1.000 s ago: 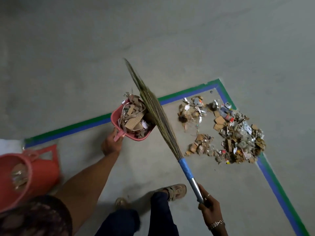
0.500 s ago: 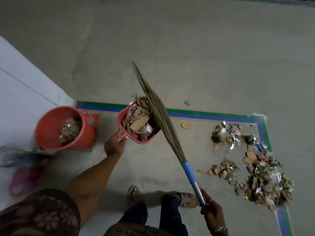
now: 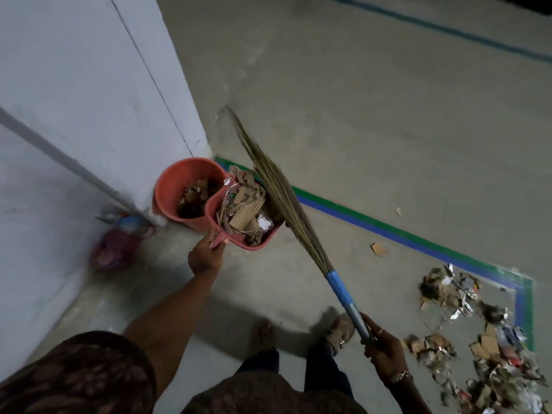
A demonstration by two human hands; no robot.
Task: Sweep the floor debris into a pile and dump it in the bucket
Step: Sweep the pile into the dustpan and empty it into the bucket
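Observation:
My left hand (image 3: 205, 256) grips the handle of a red dustpan (image 3: 259, 244) heaped with cardboard scraps and paper. The pan's front edge overlaps the rim of the red bucket (image 3: 173, 186), which stands by the wall corner and holds some debris. My right hand (image 3: 380, 349) holds the metal handle of a grass broom (image 3: 283, 201); its bristles lean against the right side of the dustpan load. A pile of debris (image 3: 484, 354) of cardboard, foil and paper lies on the floor at the lower right.
A white wall (image 3: 89, 100) and its corner stand just left of the bucket. A pink bag (image 3: 112, 252) lies at the wall's foot. Green and blue tape (image 3: 388, 231) marks the floor. One cardboard scrap (image 3: 378, 249) lies apart. My sandalled feet (image 3: 340, 330) are below.
I have turned left and carried the loaded dustpan to the bucket; it now overlaps the bucket's rim. The broom stayed pressed against the load. The debris pile has shifted to the lower right of view.

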